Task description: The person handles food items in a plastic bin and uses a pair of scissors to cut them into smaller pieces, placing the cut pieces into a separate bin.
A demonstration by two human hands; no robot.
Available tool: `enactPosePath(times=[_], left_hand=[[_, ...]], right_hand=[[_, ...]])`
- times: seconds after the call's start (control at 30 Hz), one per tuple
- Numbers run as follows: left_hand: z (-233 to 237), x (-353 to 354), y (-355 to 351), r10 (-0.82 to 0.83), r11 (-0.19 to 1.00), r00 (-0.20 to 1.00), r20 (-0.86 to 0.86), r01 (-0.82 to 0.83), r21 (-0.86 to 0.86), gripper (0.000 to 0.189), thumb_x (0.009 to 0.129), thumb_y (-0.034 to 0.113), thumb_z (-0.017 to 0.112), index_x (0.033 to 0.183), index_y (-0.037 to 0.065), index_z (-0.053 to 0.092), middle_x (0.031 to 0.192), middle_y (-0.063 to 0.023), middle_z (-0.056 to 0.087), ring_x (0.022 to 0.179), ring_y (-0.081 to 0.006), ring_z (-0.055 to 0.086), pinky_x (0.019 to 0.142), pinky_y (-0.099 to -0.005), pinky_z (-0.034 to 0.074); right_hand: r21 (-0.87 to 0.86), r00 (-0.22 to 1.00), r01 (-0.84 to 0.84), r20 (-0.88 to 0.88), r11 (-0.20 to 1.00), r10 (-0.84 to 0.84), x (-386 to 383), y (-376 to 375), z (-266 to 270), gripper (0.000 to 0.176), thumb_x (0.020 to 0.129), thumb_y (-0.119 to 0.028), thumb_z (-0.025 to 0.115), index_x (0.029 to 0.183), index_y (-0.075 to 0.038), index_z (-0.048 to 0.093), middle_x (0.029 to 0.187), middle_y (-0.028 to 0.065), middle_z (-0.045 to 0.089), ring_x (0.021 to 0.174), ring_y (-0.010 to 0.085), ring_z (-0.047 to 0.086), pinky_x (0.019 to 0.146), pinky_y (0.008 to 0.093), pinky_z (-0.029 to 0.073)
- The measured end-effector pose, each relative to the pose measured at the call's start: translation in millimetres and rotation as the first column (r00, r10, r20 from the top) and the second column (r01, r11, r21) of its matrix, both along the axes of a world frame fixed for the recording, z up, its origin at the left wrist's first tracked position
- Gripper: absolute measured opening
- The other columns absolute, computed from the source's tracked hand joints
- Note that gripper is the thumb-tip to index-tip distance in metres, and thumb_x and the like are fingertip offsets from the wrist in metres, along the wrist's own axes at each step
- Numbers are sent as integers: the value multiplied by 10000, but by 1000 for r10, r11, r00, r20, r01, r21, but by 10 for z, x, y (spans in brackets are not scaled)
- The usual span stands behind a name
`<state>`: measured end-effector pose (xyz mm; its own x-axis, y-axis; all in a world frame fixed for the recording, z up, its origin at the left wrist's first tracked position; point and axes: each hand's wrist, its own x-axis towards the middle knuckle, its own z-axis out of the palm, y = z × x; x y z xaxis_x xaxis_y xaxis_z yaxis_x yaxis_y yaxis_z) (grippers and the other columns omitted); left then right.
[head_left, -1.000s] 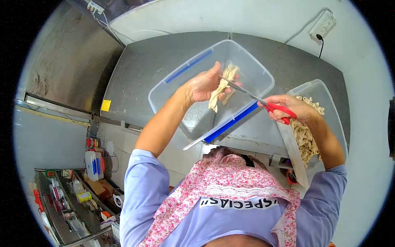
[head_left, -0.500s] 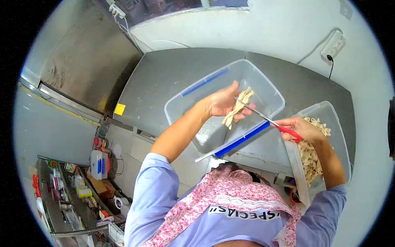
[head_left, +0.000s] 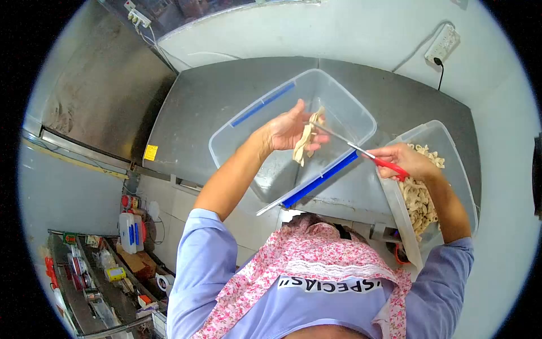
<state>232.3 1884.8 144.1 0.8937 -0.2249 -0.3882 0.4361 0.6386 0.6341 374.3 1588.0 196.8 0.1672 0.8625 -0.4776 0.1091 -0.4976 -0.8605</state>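
My left hand [head_left: 284, 129] is palm up over the clear plastic bin [head_left: 353, 107], its fingers curled around a pale, wrinkled strip of food [head_left: 303, 148] that hangs below them. In my right hand [head_left: 415, 162] is a pair of scissors with red handles [head_left: 393, 168]. Their metal blades reach left across the bin's near rim and overlap the upper part of the strip. Beneath my right forearm, a second clear bin [head_left: 393, 204] holds many similar pale pieces [head_left: 419, 212].
Both bins are on a grey worktop [head_left: 231, 79] against a white wall. A power strip [head_left: 443, 42] hangs at the back right. A metal cabinet [head_left: 107, 73] stands at the left, with a cluttered shelf [head_left: 101, 282] below. A yellow label [head_left: 150, 152] marks the worktop's left edge.
The view has shifted, so the worktop and bins appear farther left and higher. The strip looks narrower and more broken up at the scissor blades. Both hands keep their hold.
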Motion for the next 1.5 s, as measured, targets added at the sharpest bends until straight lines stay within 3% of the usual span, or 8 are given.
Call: enactPosePath(times=[0.3, 0.47, 0.57, 0.93, 0.97, 1.0, 1.1, 1.5], left_hand=[[-418, 87, 204, 481, 779, 854, -199, -312, 544, 751, 927, 552, 436, 1416, 11, 257, 1453, -252, 269, 1322, -381, 325, 1106, -528, 200], [287, -192, 323, 388, 807, 909, 151, -414, 422, 568, 947, 441, 485, 1355, 47, 447, 1309, -179, 510, 1217, -299, 466, 1069, -518, 266], [778, -334, 156, 241, 298, 917, 317, -381, 875, 488, 948, 422, 493, 1267, 55, 544, 1229, -141, 584, 1188, -243, 507, 1015, -426, 356], [1266, -1398, -135, 494, -116, 279, 824, -918, 380, 328, 977, 282, 493, 1158, 29, 598, 1147, -82, 628, 1059, -148, 568, 914, -293, 423], [1223, -1441, -200, 531, -161, 199, 824, -931, 328, 294, 979, 259, 495, 1124, 31, 609, 1107, -73, 639, 1029, -145, 577, 908, -291, 425], [1168, -1438, -255, 554, -184, 164, 816, -932, 312, 283, 980, 250, 494, 1111, 29, 613, 1087, -70, 643, 1020, -145, 579, 904, -291, 427], [1158, -1428, -407, 571, -110, 160, 805, -957, 268, 264, 980, 235, 495, 1082, 28, 622, 1051, -70, 648, 1001, -145, 583, 903, -295, 433], [880, -1121, -742, 481, 277, 539, 691, -841, 464, 239, 959, 221, 540, 1023, 11, 633, 986, -79, 659, 956, -168, 617, 902, -327, 470]], right_hand=[[399, 732, 394, 408, 828, -546, 864, 98, -770, 526, 846, -244, 680, 1295, -37, 501, 852, 46, 641, 552, 70, 499, 456, 235, 376], [57, 664, 447, 648, 893, -374, 1237, 651, -804, 471, 822, -272, 614, 1195, 8, 548, 950, 171, 675, 793, 265, 657, 703, 366, 509], [-55, 485, 437, 855, 898, -184, 1449, 967, -1321, 424, 808, -287, 585, 1126, -6, 595, 1008, 212, 650, 900, 344, 632, 769, 423, 495], [-123, 661, 304, 742, 945, -116, 1665, 867, -2013, 282, 778, -191, 589, 800, 87, 627, 771, 249, 660, 683, 378, 676, 563, 475, 518], [66, 377, 65, 922, 996, -86, 1858, 798, -2345, 288, 783, -201, 586, 831, 82, 618, 742, 245, 655, 660, 389, 669, 551, 475, 517], [-247, 723, 240, 691, 939, -3, 1687, 786, -1991, 380, 790, -276, 590, 944, 70, 610, 857, 278, 655, 823, 428, 655, 702, 485, 520], [-13, 406, 306, 906, 952, -118, 1510, 648, -1799, 403, 811, -354, 572, 982, 7, 628, 1049, 285, 624, 1021, 417, 603, 865, 482, 476], [-166, 488, 181, 871, 969, 58, 1148, 897, -1498, 374, 710, -265, 671, 910, 51, 684, 971, 263, 656, 900, 383, 658, 752, 445, 526]])
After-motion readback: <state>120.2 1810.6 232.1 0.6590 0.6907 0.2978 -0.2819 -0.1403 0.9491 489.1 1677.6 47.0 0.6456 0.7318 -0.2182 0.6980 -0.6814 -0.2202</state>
